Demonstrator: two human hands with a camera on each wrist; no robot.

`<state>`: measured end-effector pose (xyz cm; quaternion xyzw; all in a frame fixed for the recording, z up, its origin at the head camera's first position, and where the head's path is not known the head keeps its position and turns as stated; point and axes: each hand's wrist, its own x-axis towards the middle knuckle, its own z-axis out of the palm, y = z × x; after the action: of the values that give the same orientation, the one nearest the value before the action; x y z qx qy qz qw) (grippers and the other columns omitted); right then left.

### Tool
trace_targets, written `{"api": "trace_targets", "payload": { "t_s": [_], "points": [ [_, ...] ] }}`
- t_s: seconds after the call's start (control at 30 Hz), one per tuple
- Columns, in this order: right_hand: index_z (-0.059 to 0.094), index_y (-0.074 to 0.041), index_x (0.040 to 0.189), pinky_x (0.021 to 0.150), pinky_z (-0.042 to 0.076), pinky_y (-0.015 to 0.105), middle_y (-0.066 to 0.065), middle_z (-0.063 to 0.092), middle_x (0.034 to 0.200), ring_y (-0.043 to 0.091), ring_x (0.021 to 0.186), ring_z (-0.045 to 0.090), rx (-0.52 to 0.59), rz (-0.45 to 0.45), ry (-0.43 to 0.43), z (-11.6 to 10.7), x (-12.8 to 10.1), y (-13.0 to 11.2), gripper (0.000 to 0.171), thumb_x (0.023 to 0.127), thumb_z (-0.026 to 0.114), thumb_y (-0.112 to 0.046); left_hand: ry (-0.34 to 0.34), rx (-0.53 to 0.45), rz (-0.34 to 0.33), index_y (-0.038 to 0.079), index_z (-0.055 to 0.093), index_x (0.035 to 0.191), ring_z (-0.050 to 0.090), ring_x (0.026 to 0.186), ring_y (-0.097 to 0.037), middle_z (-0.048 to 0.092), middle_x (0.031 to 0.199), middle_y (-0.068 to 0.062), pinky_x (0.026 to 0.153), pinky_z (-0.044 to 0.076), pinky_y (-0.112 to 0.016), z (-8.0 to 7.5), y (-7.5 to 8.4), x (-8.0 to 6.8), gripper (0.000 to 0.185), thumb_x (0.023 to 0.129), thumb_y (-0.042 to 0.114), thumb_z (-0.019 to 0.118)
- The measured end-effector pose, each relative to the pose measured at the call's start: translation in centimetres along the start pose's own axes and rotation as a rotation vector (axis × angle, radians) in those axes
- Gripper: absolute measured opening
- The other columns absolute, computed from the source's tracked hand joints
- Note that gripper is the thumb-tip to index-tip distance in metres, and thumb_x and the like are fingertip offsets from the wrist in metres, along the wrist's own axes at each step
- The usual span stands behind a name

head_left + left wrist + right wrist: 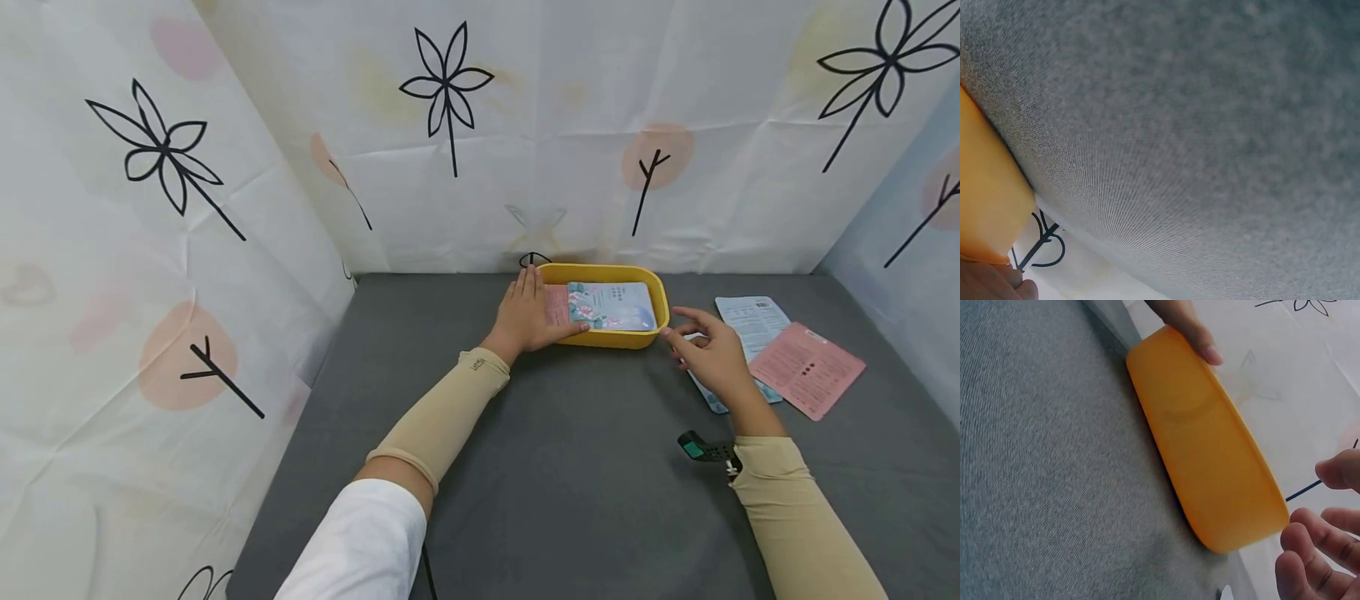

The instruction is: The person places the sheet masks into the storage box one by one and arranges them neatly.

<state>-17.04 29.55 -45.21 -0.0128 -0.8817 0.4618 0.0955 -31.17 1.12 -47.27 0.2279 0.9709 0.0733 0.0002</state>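
A: How does the yellow basket (615,340) look?

B: Oblong, smooth-walled and round-cornered, it stands on the grey table (570,483) at three o'clock from the head view's centre. Inside, a floral pale-blue packet (618,307) overlaps a pink packet (557,304) at its nine o'clock.

A: And the hands?

B: The left hand (527,315) lies at the basket's nine o'clock, straight fingers together, thumb spread onto the front rim. The right hand (714,354), near four o'clock, holds its bent fingers apart from the thumb; contact cannot be told. Farther out lie a light-blue packet (753,315) and a salmon packet (806,367).
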Motion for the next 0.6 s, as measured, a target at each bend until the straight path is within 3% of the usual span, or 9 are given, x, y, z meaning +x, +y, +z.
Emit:
{"api": "trace_targets", "payload": {
  "t_s": [0.23,0.4,0.6],
  "points": [
    [0.044,0.0,0.159,0.063,0.061,0.026,0.026,0.067,0.118,0.01,0.075,0.071,-0.028,0.033,-0.046,-0.1,0.0,0.4,0.063,0.107,0.066,-0.029,-0.008,0.006,0.001,0.001,0.001,0.17,0.006,0.168,-0.029,0.004,0.18,-0.016,0.136,0.011,-0.042,0.0,0.0,0.0,0.134,0.084,0.098,0.039],
    [0.053,0.0,0.153,0.065,0.062,0.029,0.026,0.066,0.123,0.013,0.079,0.073,-0.066,0.033,-0.072,-0.5,-0.2,0.7,0.058,0.107,0.065,-0.034,-0.019,0.008,0.005,0.002,-0.002,0.17,0.004,0.168,-0.029,0.001,0.18,-0.016,0.136,0.009,-0.041,0.1,-0.2,0.2,0.134,0.085,0.097,0.037],
    [0.063,-0.001,0.143,0.064,0.055,0.02,0.022,0.067,0.122,0.001,0.082,0.065,-0.15,0.056,-0.063,-2.5,-0.7,1.6,0.054,0.107,0.062,-0.041,-0.019,-0.001,0.006,0.002,-0.002,0.17,0.005,0.168,-0.03,0.004,0.18,-0.017,0.136,0.01,-0.043,0.2,-0.1,0.3,0.134,0.085,0.097,0.038]
  ]
}}
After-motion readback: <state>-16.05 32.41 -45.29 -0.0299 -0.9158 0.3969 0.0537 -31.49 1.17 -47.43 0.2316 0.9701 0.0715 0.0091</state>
